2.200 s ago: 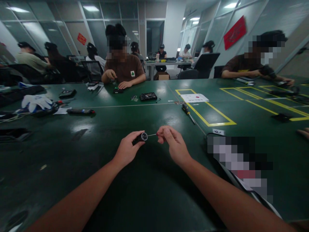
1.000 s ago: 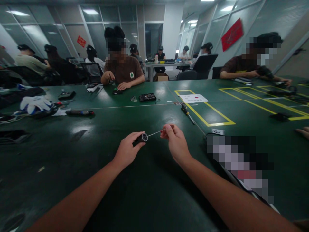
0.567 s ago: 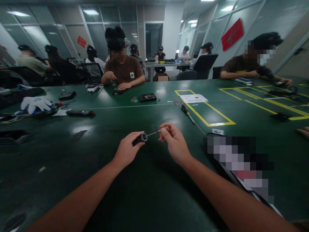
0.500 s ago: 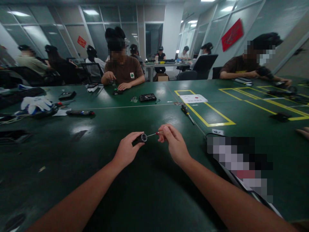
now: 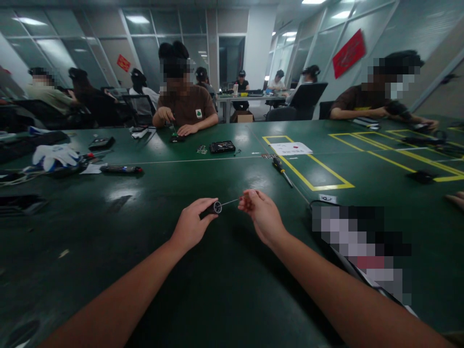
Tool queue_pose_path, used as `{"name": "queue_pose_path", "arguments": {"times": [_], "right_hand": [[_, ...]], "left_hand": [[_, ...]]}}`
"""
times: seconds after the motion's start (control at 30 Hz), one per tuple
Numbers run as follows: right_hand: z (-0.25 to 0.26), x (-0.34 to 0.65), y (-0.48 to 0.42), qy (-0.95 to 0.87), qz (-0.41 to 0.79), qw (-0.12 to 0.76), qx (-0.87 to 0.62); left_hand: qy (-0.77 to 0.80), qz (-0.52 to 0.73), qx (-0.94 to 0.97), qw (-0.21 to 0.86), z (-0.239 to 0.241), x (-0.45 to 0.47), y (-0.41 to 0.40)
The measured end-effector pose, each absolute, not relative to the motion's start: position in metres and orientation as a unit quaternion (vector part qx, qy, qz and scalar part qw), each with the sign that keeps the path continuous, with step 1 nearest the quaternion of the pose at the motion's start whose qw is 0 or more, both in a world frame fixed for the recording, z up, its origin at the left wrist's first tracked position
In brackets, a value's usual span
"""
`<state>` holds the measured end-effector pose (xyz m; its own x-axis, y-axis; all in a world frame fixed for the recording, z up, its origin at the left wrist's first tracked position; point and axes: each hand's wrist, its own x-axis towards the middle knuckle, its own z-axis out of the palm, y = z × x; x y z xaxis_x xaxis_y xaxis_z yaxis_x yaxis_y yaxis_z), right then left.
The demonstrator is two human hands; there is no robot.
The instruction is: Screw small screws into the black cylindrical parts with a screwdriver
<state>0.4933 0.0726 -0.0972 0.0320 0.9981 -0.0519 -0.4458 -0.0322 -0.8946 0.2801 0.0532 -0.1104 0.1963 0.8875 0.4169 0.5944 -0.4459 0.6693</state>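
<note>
Left hand [image 5: 190, 227] grips a small black cylinder [image 5: 210, 209] over the near middle of the green table [image 5: 145, 203]; right hand [image 5: 263, 215] pinches a thin screwdriver [image 5: 232, 201], tip at the cylinder's end face; a loose pinch could let the tip slip off; the handle is largely hidden by fingers, the tip too small to make out.

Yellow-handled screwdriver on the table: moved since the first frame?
No. The yellow-handled screwdriver lies just as before beside the yellow tape line; only slight camera drift.
</note>
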Motion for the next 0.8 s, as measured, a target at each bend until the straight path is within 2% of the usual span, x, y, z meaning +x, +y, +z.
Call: {"name": "queue_pose_path", "arguments": {"times": [0.13,0.27,0.37,0.8], "right_hand": [[-0.098,0.495,0.075,-0.242,0.687,0.563,-0.391],[-0.099,0.494,0.075,-0.312,0.586,0.632,-0.400],[-0.100,0.492,0.074,-0.371,0.532,0.643,-0.406],[-0.088,0.491,0.054,-0.647,0.329,0.541,-0.425]], "left_hand": [[0.505,0.393,0.749,0.170,-0.114,0.280,0.057],[0.516,0.394,0.739,0.180,-0.115,0.280,0.057],[0.516,0.389,0.740,0.185,-0.114,0.280,0.055],[0.517,0.375,0.749,0.176,-0.109,0.280,0.053]]}}
